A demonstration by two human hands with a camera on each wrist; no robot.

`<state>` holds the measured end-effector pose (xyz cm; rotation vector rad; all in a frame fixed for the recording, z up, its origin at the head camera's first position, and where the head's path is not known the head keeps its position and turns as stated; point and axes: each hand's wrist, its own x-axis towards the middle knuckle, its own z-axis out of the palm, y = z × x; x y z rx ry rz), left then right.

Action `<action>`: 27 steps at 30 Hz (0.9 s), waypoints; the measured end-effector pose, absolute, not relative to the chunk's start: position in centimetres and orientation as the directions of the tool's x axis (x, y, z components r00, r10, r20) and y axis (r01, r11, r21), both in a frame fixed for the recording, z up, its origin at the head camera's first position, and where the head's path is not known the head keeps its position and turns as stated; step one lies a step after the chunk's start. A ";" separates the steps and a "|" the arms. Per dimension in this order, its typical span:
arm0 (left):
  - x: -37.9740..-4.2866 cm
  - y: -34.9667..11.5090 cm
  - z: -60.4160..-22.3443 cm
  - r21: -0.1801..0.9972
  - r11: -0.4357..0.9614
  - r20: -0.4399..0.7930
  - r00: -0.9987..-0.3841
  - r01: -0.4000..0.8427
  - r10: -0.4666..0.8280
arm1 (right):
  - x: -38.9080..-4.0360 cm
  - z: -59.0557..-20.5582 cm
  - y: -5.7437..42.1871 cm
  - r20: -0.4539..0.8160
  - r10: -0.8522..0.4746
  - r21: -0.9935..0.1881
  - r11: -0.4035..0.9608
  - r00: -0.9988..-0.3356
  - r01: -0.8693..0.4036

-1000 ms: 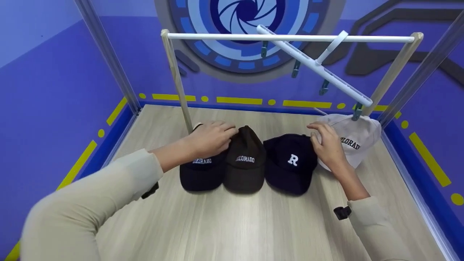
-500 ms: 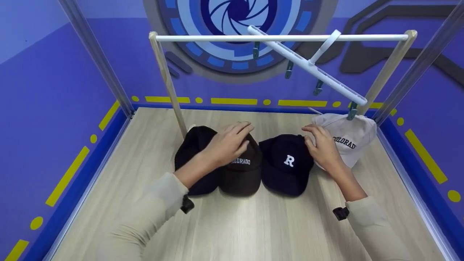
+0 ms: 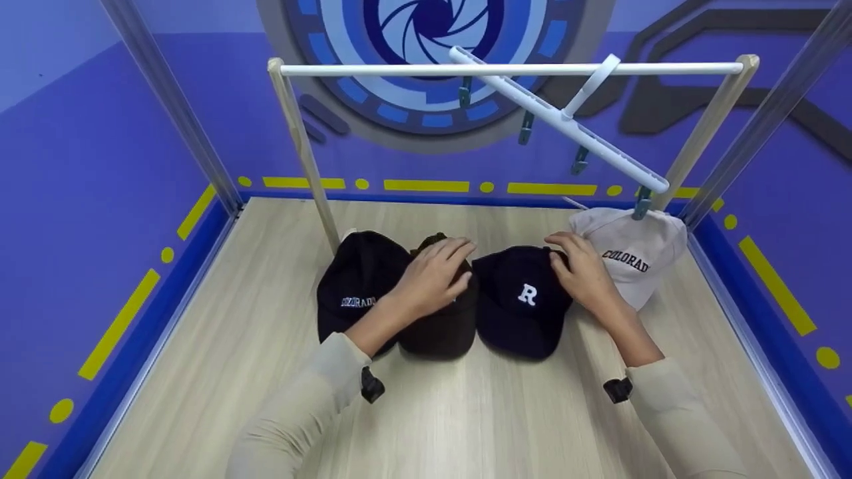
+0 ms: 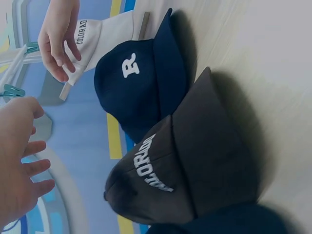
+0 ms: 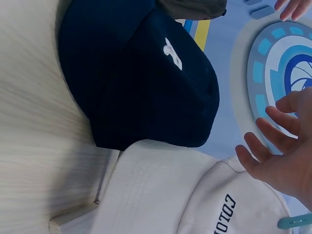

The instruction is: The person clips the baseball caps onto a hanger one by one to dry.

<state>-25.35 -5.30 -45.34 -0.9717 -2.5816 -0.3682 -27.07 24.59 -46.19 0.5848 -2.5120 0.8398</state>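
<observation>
My left hand hovers over the dark brown cap, covering most of its lettering. In the left wrist view its fingers spread apart, touching nothing. Between the navy cap with a white R and the pale COLORADO cap is my right hand. The right wrist view shows that hand's fingers loosely bent and holding nothing. A clip on the white hanger grips the pale cap's top. Left of the brown cap lies a black COLORADO cap, partly behind my left hand and forearm.
The hanger hooks over a white rail and hangs aslant, with several more green clips, such as this clip. Wooden posts hold the rail up at both ends. Blue walls enclose the wooden tabletop.
My left hand has moved right, from above the black cap to above the brown one, uncovering most of the black cap. The right hand stays almost where it was. The head view has shifted slightly.
</observation>
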 end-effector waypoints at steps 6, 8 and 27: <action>-25.8 -4.4 -46.4 0.187 0.724 0.398 -0.725 0.664 0.562 | -27.4 -46.3 24.6 0.510 -0.257 -0.471 0.716 -0.821 -0.516; -26.0 -4.1 -46.7 0.203 0.718 0.399 -0.726 0.666 0.560 | -27.4 -46.4 24.7 0.502 -0.257 -0.477 0.714 -0.826 -0.512; -26.1 -0.7 -48.6 0.348 0.685 0.371 -0.765 0.640 0.526 | -28.1 -48.5 26.2 0.431 -0.265 -0.506 0.720 -0.863 -0.474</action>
